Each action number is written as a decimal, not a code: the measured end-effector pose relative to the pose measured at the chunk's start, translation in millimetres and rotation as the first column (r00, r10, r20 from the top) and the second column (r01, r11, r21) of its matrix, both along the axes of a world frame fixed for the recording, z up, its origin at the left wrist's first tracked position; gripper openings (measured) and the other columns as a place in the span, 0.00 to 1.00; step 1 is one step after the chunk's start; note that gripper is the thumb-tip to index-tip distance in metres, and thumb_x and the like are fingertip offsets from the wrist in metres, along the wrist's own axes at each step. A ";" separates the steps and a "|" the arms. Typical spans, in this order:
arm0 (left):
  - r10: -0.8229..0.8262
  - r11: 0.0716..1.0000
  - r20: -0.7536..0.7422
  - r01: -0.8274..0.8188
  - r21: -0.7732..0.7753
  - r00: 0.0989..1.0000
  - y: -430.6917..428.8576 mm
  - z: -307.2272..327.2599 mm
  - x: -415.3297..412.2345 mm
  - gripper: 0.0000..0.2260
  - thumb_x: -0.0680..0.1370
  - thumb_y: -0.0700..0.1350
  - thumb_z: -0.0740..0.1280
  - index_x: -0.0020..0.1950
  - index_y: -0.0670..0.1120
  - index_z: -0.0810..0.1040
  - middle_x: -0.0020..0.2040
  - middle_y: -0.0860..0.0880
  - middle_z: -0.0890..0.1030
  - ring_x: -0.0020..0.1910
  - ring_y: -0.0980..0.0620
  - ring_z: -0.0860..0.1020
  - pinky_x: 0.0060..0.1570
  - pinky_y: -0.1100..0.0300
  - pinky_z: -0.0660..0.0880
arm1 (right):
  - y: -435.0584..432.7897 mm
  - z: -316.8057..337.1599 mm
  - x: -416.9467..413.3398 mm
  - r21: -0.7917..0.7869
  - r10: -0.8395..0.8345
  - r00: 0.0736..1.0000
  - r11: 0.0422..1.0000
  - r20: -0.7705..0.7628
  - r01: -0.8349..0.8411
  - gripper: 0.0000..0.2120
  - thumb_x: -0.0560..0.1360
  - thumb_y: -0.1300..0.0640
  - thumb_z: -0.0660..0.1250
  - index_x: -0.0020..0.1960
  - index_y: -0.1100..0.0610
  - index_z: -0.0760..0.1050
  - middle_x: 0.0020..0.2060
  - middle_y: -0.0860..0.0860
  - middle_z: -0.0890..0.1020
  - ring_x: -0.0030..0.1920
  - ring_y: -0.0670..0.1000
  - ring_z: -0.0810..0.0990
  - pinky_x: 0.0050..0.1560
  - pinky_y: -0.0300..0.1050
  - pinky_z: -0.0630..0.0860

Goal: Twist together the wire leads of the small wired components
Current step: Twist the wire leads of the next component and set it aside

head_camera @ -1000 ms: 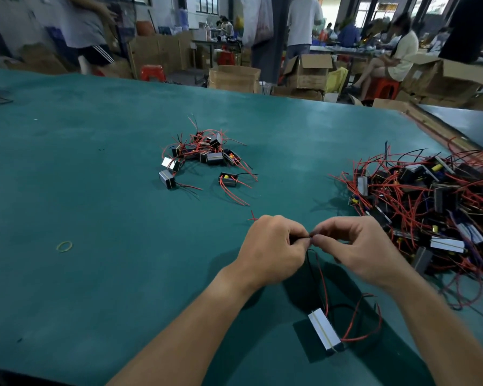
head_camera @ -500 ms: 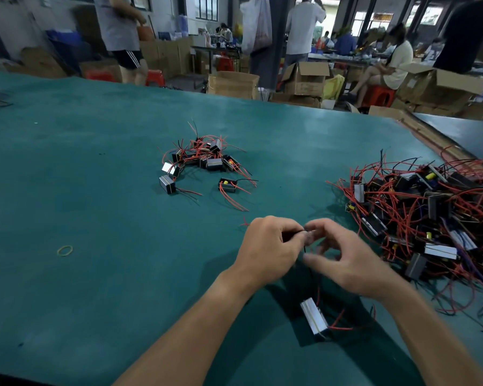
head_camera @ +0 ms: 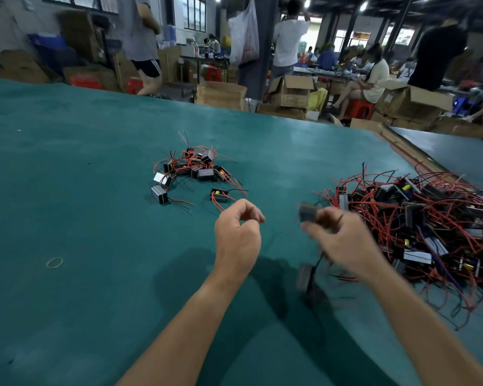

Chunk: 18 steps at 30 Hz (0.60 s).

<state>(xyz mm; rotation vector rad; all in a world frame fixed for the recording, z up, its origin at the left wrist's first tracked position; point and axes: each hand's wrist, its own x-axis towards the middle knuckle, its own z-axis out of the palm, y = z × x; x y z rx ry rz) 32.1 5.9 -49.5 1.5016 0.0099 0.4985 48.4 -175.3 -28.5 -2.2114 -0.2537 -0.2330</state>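
My right hand (head_camera: 343,240) is blurred by motion and grips a small dark wired component (head_camera: 308,213) at its fingertips. A dark lead runs down from that hand to a second blurred block (head_camera: 304,277) just above the green table (head_camera: 95,218). My left hand (head_camera: 239,235) hovers a short way to the left with loosely curled fingers, and nothing shows in it. A small heap of components with red and black leads (head_camera: 195,168) lies beyond my left hand. A big tangled pile of them (head_camera: 418,227) lies right of my right hand.
A yellow rubber band (head_camera: 55,262) lies on the table at the left. A wooden strip (head_camera: 407,151) marks the table's right edge. Past the far edge stand cardboard boxes (head_camera: 221,94), and several people stand or sit.
My hands have come apart. The left let go of the leads; the right swung rightward and up with the component. The camera view tilted upward.
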 end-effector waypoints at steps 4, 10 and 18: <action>-0.077 0.997 -0.111 0.077 -0.006 0.991 -1.7 0.6 1.0 0.11 0.58 0.37 0.54 0.24 0.52 0.71 0.36 0.30 0.74 0.35 0.49 0.66 0.36 0.53 0.62 | -43.6 65.9 18.6 -0.153 -0.242 0.967 0.956 0.076 0.251 0.08 0.72 0.46 0.74 0.42 0.49 0.79 0.30 0.47 0.81 0.29 0.48 0.77 0.34 0.44 0.73; -0.208 0.964 -0.187 0.233 0.128 0.960 -7.6 -5.4 -0.8 0.10 0.58 0.40 0.53 0.24 0.51 0.71 0.36 0.33 0.77 0.34 0.49 0.67 0.36 0.54 0.63 | -69.3 110.9 52.6 -0.615 -0.491 0.869 0.668 0.059 0.418 0.37 0.68 0.45 0.77 0.69 0.59 0.66 0.61 0.61 0.75 0.57 0.63 0.75 0.54 0.53 0.74; -0.230 0.923 -0.207 0.281 0.263 0.951 -12.0 -14.6 3.2 0.06 0.60 0.41 0.54 0.27 0.48 0.68 0.28 0.48 0.78 0.33 0.48 0.72 0.42 0.46 0.75 | 6.0 31.2 25.2 -0.417 -0.142 0.950 0.873 0.280 0.253 0.32 0.71 0.55 0.72 0.72 0.59 0.65 0.67 0.59 0.68 0.69 0.60 0.65 0.72 0.53 0.60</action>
